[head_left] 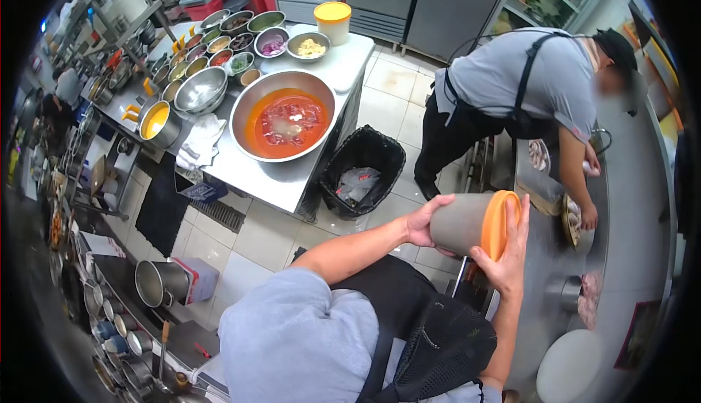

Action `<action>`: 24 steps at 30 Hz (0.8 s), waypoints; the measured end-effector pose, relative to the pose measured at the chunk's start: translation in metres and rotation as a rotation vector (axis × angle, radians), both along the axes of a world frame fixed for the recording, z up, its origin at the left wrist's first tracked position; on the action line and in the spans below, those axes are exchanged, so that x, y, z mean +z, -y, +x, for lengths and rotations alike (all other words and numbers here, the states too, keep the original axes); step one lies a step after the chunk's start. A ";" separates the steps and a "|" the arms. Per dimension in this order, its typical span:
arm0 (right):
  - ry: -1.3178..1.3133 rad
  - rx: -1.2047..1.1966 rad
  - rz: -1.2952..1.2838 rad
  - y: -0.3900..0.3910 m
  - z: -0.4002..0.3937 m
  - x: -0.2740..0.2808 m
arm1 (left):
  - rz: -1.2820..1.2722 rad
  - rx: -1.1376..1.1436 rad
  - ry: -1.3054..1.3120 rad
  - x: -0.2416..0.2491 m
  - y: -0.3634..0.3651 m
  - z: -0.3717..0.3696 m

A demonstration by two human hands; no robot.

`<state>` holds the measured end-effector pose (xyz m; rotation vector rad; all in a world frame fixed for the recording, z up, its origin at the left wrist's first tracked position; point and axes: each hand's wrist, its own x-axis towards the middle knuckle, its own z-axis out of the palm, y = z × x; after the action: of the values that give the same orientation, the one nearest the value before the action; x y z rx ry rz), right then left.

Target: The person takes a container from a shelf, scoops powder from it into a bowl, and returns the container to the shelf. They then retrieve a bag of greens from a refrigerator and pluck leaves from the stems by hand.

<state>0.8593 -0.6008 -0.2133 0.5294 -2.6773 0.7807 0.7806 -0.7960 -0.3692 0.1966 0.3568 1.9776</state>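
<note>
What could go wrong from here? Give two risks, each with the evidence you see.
1. The tub is tipped on its side between the left hand and the right hand. If the lid is loose, any contents could spill; its seal cannot be judged.
2. The co-worker is bent over close by, looking down, so either person might bump the other and jolt the tub.

White tiled floor (244, 246) before gray refrigerator doors (445, 9).
</note>
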 end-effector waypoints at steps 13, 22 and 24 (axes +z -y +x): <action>-0.087 -0.112 -0.673 0.008 -0.054 0.001 | -0.011 0.484 -0.727 0.060 -0.006 -0.072; -0.204 -0.101 -0.216 -0.031 -0.055 0.042 | 0.093 0.025 -0.274 0.084 -0.043 -0.081; -0.020 -0.294 -0.657 -0.034 -0.062 0.036 | -0.044 0.604 -0.820 0.082 -0.062 -0.083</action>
<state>0.7975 -0.5664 -0.1769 -0.0207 -2.2068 1.4457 0.6972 -0.7336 -0.2872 0.9754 1.0836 2.3949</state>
